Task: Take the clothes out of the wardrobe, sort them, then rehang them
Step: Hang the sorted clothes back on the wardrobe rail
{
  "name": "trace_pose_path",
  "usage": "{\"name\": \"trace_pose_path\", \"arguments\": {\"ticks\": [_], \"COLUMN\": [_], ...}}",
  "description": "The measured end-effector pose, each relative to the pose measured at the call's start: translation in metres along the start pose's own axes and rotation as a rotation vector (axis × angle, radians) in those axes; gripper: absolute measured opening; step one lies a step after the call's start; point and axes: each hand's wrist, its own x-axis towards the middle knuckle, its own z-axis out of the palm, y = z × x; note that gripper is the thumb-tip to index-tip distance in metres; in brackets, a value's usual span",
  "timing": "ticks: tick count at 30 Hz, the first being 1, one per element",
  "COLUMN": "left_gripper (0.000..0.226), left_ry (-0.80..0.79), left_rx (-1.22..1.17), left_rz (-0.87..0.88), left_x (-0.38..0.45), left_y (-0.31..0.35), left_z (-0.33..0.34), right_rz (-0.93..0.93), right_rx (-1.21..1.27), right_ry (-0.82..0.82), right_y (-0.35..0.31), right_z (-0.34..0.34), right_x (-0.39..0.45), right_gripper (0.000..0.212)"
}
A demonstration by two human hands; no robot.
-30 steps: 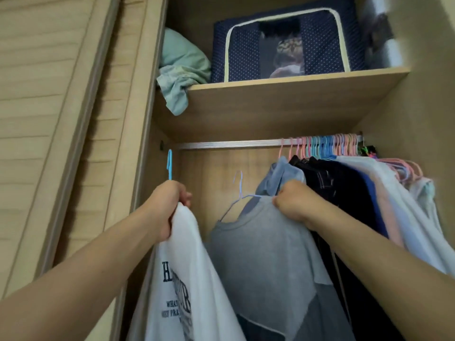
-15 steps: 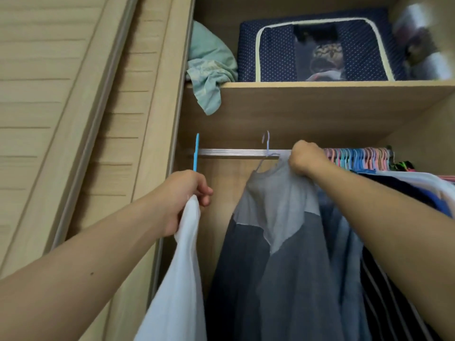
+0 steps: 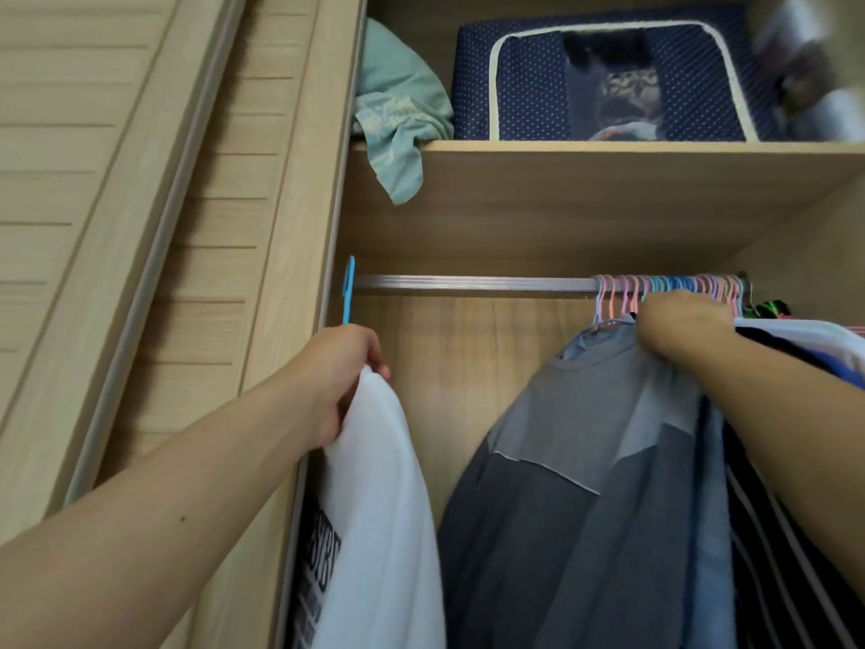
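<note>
White printed tee (image 3: 379,508) hangs from my left hand (image 3: 337,372), fist tight round its blue hanger (image 3: 348,292). Right hand (image 3: 683,325) grips the grey sweatshirt (image 3: 585,484) at the metal rail (image 3: 472,283), pastel hangers (image 3: 674,292) crowding just behind it, teal cloth (image 3: 398,119) and navy storage box (image 3: 604,82) on the shelf above

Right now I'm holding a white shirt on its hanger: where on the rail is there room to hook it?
The rail is bare from its left end to the bunched hangers. The right end is crowded around the right hand.
</note>
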Motion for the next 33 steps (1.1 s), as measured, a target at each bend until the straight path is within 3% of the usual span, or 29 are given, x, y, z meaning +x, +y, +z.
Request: {"name": "trace_pose_path", "arguments": {"ticks": [5,8,10,11,13,14,15,17,20,22,27,29,31,33], "left_gripper": [0.014,0.016,0.036,0.041,0.029,0.020,0.018,0.020,0.026,0.023,0.026,0.028,0.036,0.052], "left_ry": [0.033,0.018,-0.005,-0.017,-0.038,-0.033,-0.029,-0.006,0.030,0.015,-0.154,-0.198,-0.235,-0.150], "left_rx": [0.029,0.047,0.050,0.047,0.046,0.053,0.063,0.058,-0.009,-0.005,0.218,0.263,0.530,0.965], "left_rz": [-0.005,-0.026,-0.035,-0.040,-0.035,-0.030,-0.022,-0.020,-0.065,-0.073,-0.040,-0.031,0.057,0.298], "left_x": [0.006,0.011,0.016,0.017,0.019,0.019,0.018,0.016,0.014,0.015,0.023,0.023,0.019,0.014], "left_y": [-0.009,-0.017,-0.024,-0.027,-0.033,-0.035,-0.038,-0.043,-0.046,-0.043,-0.028,-0.029,-0.033,-0.037], "left_z": [0.009,0.023,0.035,0.042,0.055,0.061,0.067,0.077,0.086,0.089,0.082,0.076,0.067,0.051], "right_rz": [-0.033,-0.140,-0.285,-0.368,-0.427,-0.446,-0.512,-0.658,-0.650,-0.585,-0.471,-0.488,-0.525,-0.521], "right_rx": [0.082,-0.004,0.065,0.275,0.897,1.050,1.055,0.785,0.393,0.381,0.345,0.318,0.308,0.314], "right_ry": [0.007,0.180,0.298,0.209,-0.340,-0.604,-0.734,-0.643,-0.394,-0.294,0.065,0.090,0.054,0.034], "right_y": [-0.006,-0.024,-0.039,-0.045,-0.054,-0.057,-0.058,-0.058,-0.055,-0.051,-0.049,-0.057,-0.064,-0.065], "right_z": [0.003,-0.001,-0.012,-0.023,-0.048,-0.058,-0.065,-0.058,-0.031,-0.017,-0.021,-0.021,-0.011,-0.001], "right_x": [-0.007,-0.026,-0.048,-0.066,-0.113,-0.137,-0.159,-0.189,-0.205,-0.205,-0.192,-0.191,-0.190,-0.183], "right_gripper": [0.038,0.039,0.033,0.033,0.044,0.046,0.043,0.030,0.028,0.016,0.015,0.012,0.010,0.012]}}
